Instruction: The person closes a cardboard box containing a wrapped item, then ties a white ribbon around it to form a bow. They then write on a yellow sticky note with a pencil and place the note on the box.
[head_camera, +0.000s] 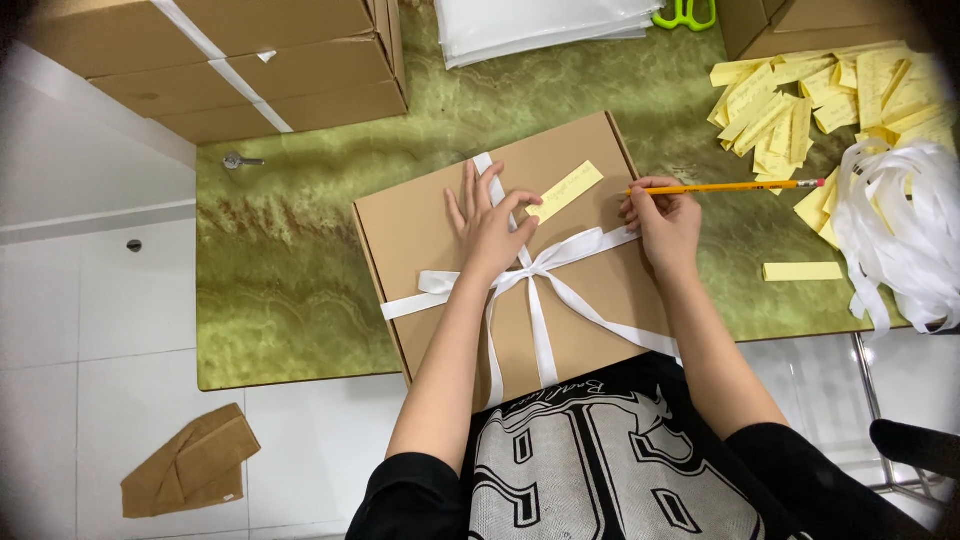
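Green marbled table (290, 300) over white floor tiles (90, 330) is occupied by a ribboned cardboard box (420, 225), pressed by the flat-open left hand (490, 228), while a pencil (725, 186) is gripped by the right hand (665, 222).

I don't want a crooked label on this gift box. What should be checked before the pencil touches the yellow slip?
1. Left hand steadies the yellow slip: ok, fingertips touch its end.
2. Slip lies flat on the cardboard box: ok.
3. Pencil gripped in right hand: ok.
4. Pencil tip on the slip: not ok, it sits beside it.
5. White ribbon bow tied: ok.
6. Slip already written on: cannot tell.
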